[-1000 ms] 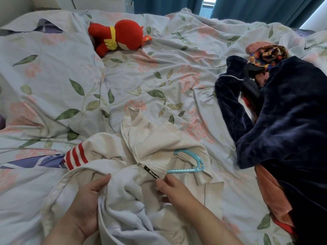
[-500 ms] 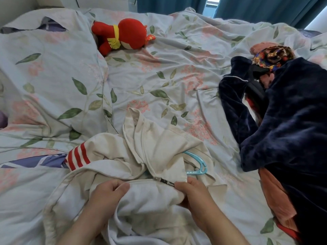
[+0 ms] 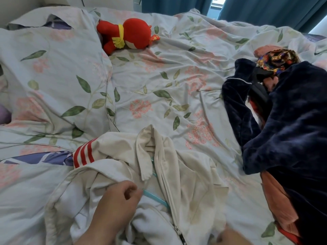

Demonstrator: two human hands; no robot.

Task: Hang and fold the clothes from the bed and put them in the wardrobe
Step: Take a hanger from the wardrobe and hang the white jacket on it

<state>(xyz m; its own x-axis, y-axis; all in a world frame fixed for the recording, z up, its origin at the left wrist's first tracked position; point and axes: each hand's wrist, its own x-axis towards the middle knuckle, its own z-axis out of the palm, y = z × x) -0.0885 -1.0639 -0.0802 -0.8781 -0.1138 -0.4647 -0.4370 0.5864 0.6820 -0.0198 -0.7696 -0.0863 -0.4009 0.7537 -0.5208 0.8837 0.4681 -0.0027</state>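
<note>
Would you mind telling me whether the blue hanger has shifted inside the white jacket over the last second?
Yes. The blue hanger earlier stuck out right of the zipper; now it lies left of it, deeper in the white jacket, at the left hand.

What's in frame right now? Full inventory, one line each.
jacket: 1, cream with red stripes on one cuff, near edge of bed, zip partly open
hanger: 1, light blue, inside the jacket, mostly covered
stuffed toy: 1, red and yellow, far side of bed by the pillow
robe: 1, dark navy, plush, right side of bed
patterned cloth: 1, multicoloured, atop the pile at right
orange garment: 1, orange, under the robe
duvet: 1, pale blue floral, covers the bed
pillow: 1, same floral print, left
curtains: teal, far wall
left hand: fingers curled at the hanger's end
right hand: bottom edge, mostly cut off
</note>
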